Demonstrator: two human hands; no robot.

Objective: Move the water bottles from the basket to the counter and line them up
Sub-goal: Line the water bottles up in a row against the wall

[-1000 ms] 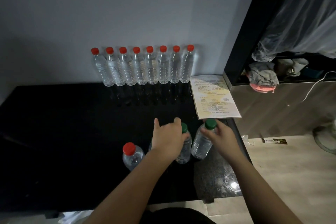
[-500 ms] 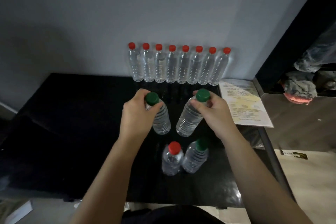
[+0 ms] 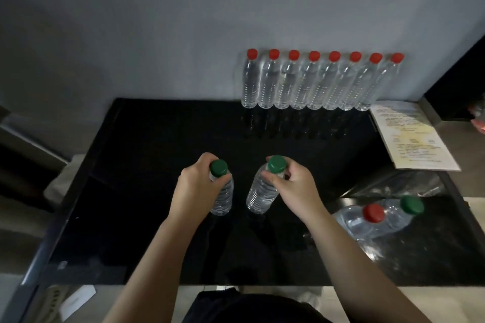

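Your left hand (image 3: 195, 186) has its fingers (image 3: 207, 160) curled round the neck of a clear plastic water bottle with a green cap (image 3: 222, 198), upright over the glossy black bench (image 3: 147, 217). Just right of those fingers, your right hand (image 3: 295, 187) pinches the neck of a second green-capped clear bottle (image 3: 262, 195), which is tilted. Beyond both, a row of eight red-capped clear bottles (image 3: 315, 86) stands lined up. Well right of your right fingers, a red-capped bottle (image 3: 372, 214) and a third green-capped bottle (image 3: 412, 205) wait unplaced. You look past halfway, with four left to line up.

Noted: left hand (image 3: 196, 189) and right hand (image 3: 296, 191) were bare, forearms uncovered to the frame edge. A black garment (image 3: 249, 307) showed bottom centre, over the torso.
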